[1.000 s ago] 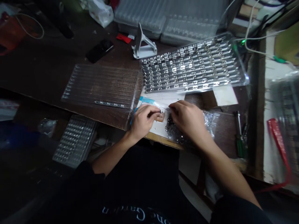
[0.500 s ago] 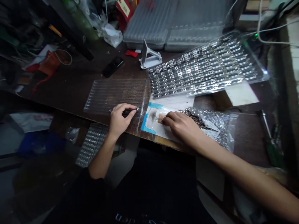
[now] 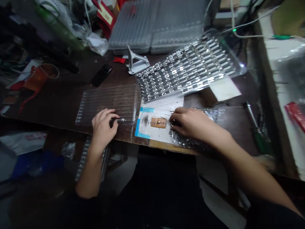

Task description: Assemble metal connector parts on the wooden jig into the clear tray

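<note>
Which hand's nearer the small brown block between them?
Right. The right hand is just right of the brown block, over the plastic bag of small parts; the left hand is farther off to its left, at the clear ribbed tray.

no legible wording, blurred marks on a cream label (image 3: 105, 16) on red packaging (image 3: 108, 30), toward the far edge of the desk (image 3: 59, 98), smudged red print (image 3: 36, 136) on a white bag (image 3: 20, 143) below the near left edge

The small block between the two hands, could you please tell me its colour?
The small block is orange-brown, seen best in the head view.
</note>
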`<state>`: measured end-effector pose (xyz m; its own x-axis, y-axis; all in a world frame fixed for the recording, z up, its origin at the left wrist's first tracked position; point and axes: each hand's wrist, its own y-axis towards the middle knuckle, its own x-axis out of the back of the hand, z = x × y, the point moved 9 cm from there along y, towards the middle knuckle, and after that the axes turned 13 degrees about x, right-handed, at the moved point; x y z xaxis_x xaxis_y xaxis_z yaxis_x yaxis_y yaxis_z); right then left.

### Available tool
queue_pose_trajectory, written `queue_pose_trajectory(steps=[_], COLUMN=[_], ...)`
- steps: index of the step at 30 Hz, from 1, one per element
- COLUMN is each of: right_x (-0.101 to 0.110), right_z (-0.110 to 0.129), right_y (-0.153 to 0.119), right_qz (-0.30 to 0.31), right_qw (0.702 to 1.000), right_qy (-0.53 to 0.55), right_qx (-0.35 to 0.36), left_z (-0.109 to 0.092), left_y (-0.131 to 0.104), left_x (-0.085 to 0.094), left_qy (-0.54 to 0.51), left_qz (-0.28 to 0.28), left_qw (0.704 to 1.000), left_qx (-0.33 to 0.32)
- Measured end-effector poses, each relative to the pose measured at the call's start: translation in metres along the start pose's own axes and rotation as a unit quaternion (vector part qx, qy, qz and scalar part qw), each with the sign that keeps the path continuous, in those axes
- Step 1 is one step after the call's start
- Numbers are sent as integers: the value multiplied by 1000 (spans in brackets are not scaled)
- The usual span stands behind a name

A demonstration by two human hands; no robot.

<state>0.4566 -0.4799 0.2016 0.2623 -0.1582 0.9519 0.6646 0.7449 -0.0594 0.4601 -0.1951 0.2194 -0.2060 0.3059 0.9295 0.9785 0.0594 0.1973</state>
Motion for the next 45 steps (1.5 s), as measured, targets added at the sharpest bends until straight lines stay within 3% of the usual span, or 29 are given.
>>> queue_pose_trajectory(steps=[3, 5, 10, 13, 16, 19, 22, 26, 29, 32, 35, 38, 41, 45], right_x=[-2, -1, -2, -4, -6, -5, 0, 3, 2, 7, 9, 7, 3, -2], right_z=[6, 8, 7, 7, 6, 4, 2, 1, -1, -1, -3, -4, -2, -2], right_y=[0, 1, -2, -2, -2, -3, -5, -5, -4, -2, 0, 2, 5, 10], right_qz=[24, 29, 33, 32, 38, 23, -12, -35, -37, -65, -77, -79, -82, -77], right_qw=[1000, 1000, 999, 999, 999, 998, 995, 991, 989, 984, 982, 983, 982, 982], right_qy=[-9, -9, -6, -5, 10, 57, 97, 127, 144, 162, 172, 168, 169, 174], right_qx=[4, 6, 4, 5, 3, 3, 12, 18, 8, 20, 19, 12, 19, 19], left_z=[-18, -47, -157, -215, -246, -258, -259, -247, -221, -178, -131, -104, -98, -106], left_y=[7, 13, 31, 47, 65, 76, 77, 62, 40, 18, -2, -17, -23, -23], left_x=[2, -5, -34, -51, -69, -86, -87, -60, -41, -32, -42, -57, -63, -61], left_qy=[-27, -58, -114, -125, -115, -102, -108, -177, -236, -255, -260, -275, -296, -303], left_qz=[-7, 2, 61, 63, 40, 38, 46, 76, 118, 101, 83, 92, 92, 84], left_qw=[1000, 998, 981, 969, 971, 973, 971, 955, 942, 951, 960, 956, 950, 946], left_qx=[-8, -30, -143, -203, -207, -204, -209, -226, -207, -146, -64, -31, -41, -80])
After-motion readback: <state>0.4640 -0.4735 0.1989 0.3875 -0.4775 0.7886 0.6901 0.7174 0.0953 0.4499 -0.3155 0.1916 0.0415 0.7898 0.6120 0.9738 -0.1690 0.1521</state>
